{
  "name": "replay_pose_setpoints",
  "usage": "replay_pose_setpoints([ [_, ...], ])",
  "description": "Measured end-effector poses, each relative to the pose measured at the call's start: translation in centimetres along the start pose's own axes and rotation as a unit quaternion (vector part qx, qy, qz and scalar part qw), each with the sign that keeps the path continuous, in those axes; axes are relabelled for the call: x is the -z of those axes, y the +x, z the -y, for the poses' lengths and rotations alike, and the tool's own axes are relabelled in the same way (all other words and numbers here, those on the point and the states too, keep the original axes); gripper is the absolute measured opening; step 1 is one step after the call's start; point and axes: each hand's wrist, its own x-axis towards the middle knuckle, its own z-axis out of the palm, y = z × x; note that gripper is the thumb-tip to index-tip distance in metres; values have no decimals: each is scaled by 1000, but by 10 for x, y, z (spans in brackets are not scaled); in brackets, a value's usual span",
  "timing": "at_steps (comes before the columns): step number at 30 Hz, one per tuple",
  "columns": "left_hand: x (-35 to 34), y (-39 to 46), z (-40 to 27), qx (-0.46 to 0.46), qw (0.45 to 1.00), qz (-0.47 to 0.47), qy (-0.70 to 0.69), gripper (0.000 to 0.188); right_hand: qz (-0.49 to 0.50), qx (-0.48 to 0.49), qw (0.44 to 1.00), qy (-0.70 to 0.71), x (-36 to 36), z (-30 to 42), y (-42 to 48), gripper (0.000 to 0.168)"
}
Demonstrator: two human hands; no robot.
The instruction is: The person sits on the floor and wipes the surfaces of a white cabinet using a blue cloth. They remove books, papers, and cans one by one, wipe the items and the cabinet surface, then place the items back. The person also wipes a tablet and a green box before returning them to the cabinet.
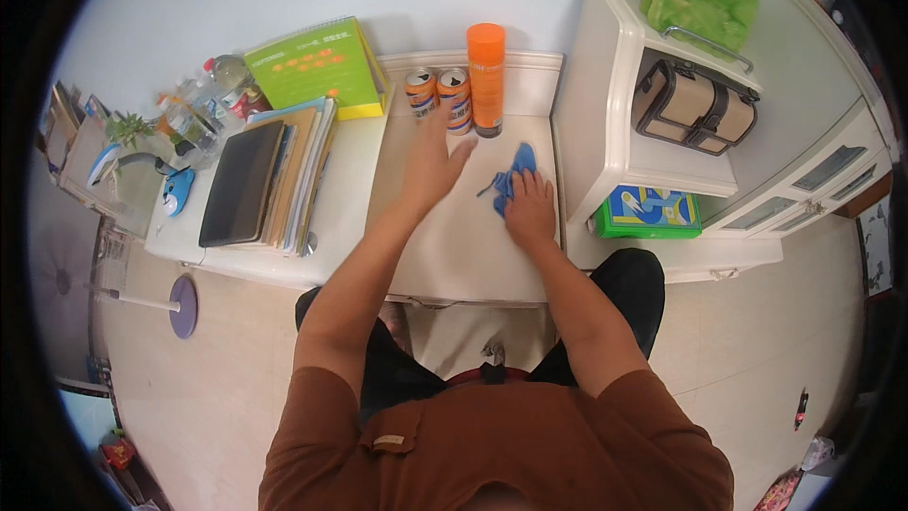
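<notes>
My right hand (530,210) lies palm down on a crumpled blue cloth (505,186), pressing it against the white desktop (468,248). Part of the cloth is hidden beneath the fingers. My left hand (431,165) reaches over the desk with thumb and fingers apart, holding nothing that I can see. Its fingertips overlap the front of two opened orange drink cans, the left can (418,85) and the right can (457,113); whether they touch is unclear. Beside the cans stands a tall orange spray can (486,74) with its cap on.
Left of the desktop, a raised surface bears a stack of folders (301,177), a green desk calendar (316,64), plastic bottles (195,121) and a blue lamp (177,191). To the right, a white shelf unit (610,85) holds a beige handbag (699,110) above a green box (649,213).
</notes>
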Motion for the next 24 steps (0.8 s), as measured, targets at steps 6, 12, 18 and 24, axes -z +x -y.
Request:
replay_pose_setpoints([
  [6, -57, 128, 8, 41, 990, -119, -55, 91, -23, -28, 999, -5, -7, -7, 29, 51],
  [12, -97, 168, 27, 84, 990, -102, -49, 92, -32, -47, 998, -16, -20, -13, 57, 52],
  [18, -88, 131, 14, 17, 996, -72, -58, 83, -50, -56, 996, -45, -35, -35, 89, 51],
  [24, -25, 54, -18, 53, 988, -22, -146, 84, -81, -30, 996, -10, -43, -43, 86, 47],
])
